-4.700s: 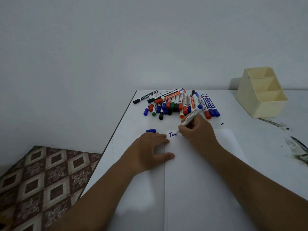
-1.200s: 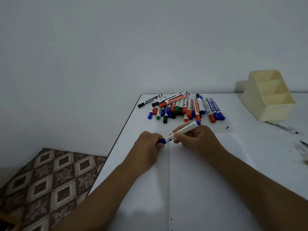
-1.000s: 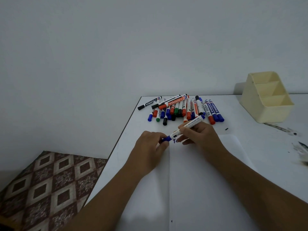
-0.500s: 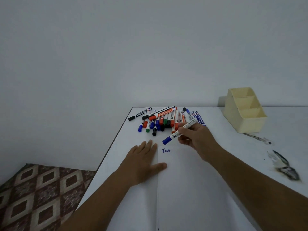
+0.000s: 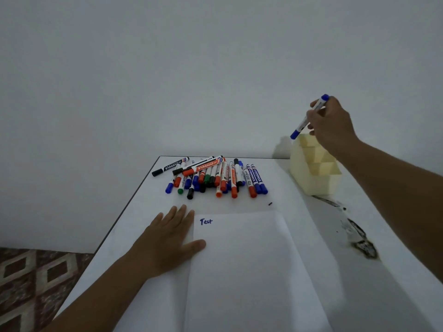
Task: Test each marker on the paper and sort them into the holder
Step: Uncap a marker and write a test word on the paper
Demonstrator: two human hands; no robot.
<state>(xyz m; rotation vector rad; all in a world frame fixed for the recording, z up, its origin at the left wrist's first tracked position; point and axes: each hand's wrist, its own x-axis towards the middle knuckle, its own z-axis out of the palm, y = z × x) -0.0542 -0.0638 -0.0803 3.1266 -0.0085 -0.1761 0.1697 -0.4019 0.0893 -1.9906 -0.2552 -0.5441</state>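
Head view, right hand (image 5: 332,123) now lifts blue marker (image 5: 302,123) over holder (image 5: 311,182)

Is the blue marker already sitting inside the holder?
No, the right hand holds the blue marker tilted above the holder, its lower capped end just over the back rim.

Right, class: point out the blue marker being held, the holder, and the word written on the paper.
blue marker (image 5: 302,125), head view, white barrel below the fingers
holder (image 5: 311,183), head view, front wall
word "Test" (image 5: 206,221), head view, middle letters
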